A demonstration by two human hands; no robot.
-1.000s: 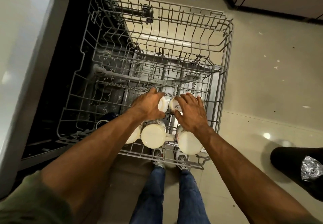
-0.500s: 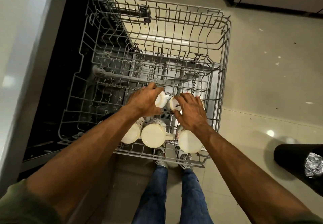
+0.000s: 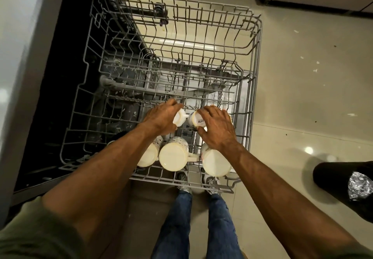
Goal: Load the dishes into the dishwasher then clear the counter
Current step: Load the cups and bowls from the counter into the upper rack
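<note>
Over the pulled-out rack (image 3: pixel 254 81), the left hand (image 3: pixel 160 118) curls its fingers round a white cup (image 3: pixel 179 119); the right hand (image 3: pixel 218 130) grips a lettered cup (image 3: pixel 196 119); three upturned mugs (image 3: pixel 174 155) stand just beside them.

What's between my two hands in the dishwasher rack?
In the head view, two small white cups sit side by side: the left hand grips the plain cup, and the right hand holds the lettered cup.

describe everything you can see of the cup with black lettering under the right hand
The cup is glossy cream-white, ceramic by its look, with black print partly readable as SISTA. It sits tilted in the grey wire rack, just behind the front row of three mugs. The right hand covers most of it, fingers curled over it.
</note>
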